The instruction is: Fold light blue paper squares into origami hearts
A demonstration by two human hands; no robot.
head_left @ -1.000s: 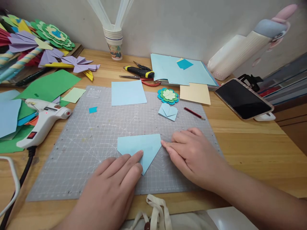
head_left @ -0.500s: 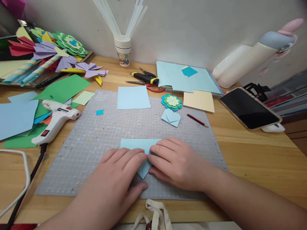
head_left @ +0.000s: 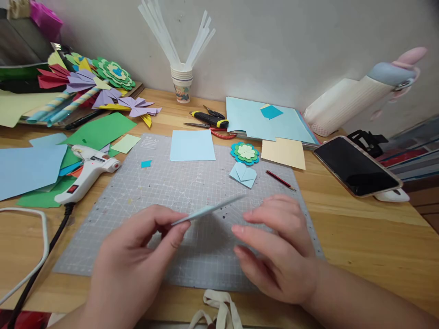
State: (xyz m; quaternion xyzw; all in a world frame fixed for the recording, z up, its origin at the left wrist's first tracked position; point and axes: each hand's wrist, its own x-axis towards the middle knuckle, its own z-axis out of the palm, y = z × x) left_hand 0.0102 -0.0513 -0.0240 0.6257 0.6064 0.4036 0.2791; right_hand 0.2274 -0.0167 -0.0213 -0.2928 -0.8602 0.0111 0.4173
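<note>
My left hand (head_left: 144, 249) pinches a folded light blue paper (head_left: 211, 209) by its left end, between thumb and fingers. The paper is raised above the grey cutting mat (head_left: 137, 233) and seen nearly edge-on. To its right is my right hand (head_left: 279, 249), fingers apart and holding nothing. Beyond the hands lie a folded light blue paper heart (head_left: 243, 175), a layered blue and green paper flower (head_left: 244, 153) and a dark red pencil (head_left: 280, 180). A square light blue sheet (head_left: 192, 145) rests at the mat's far edge.
At left are a white glue gun (head_left: 87, 173), green paper (head_left: 99, 130) and purple paper flowers (head_left: 139, 106). Paper cups (head_left: 181, 86) with white sticks stand by the wall. A box cutter (head_left: 209, 119) lies near stacked blue sheets (head_left: 247, 114). A phone (head_left: 358, 165) lies at right.
The folded paper has been lifted off the mat and tipped edge-on in my left hand. My right hand has let go and moved right. The camera view has shifted slightly.
</note>
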